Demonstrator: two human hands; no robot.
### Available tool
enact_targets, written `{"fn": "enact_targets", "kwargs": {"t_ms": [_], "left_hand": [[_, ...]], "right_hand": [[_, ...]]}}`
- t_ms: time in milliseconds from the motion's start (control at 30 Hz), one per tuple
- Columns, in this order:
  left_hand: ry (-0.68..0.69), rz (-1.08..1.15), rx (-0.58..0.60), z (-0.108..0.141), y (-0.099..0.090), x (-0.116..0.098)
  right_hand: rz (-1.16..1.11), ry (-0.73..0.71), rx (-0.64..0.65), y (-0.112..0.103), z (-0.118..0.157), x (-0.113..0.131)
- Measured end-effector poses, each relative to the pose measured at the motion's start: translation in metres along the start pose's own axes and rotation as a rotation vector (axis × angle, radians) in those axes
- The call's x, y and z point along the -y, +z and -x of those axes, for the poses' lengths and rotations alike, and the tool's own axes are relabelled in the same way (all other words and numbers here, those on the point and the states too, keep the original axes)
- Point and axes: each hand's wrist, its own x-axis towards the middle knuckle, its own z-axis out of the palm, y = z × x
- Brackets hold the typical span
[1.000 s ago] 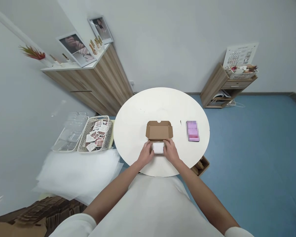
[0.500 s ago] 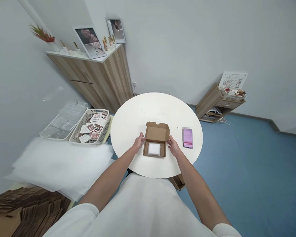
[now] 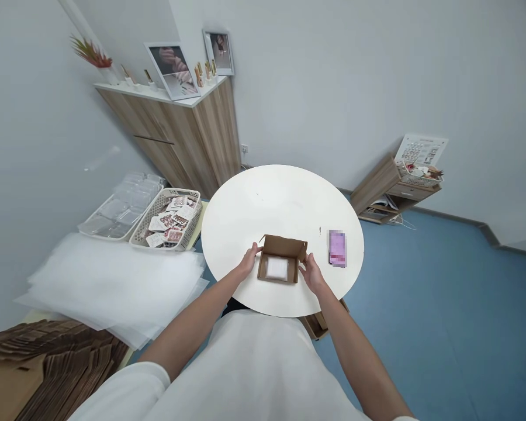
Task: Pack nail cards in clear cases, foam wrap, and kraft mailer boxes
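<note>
Tilts lid (image 3: 284, 246) further upright than earlier; flanks cardboard box (image 3: 293, 271) containing white packet (image 3: 277, 268) with left fingers (image 3: 255, 249) and right fingers (image 3: 309, 259); cannot tell whether pinching.

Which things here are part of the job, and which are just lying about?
Part of the job, it seems:
open cardboard box
white packet inside it
round white table underneath
maybe brown cardboard stack, perhaps supplies

Probably just lying about:
purple thing, too blurred to name
framed pictures
red-and-green plant
</note>
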Motion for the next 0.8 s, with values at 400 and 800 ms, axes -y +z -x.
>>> {"fn": "enact_targets", "kwargs": {"t_ms": [400, 800], "left_hand": [[0.033, -0.173, 0.147, 0.012, -0.014, -0.002], [0.324, -0.767, -0.043, 0.03, -0.008, 0.02]], "right_hand": [[0.021, 0.06, 0.069, -0.013, 0.009, -0.01], [0.607, -0.093, -0.093, 0.003, 0.033, -0.021]]}}
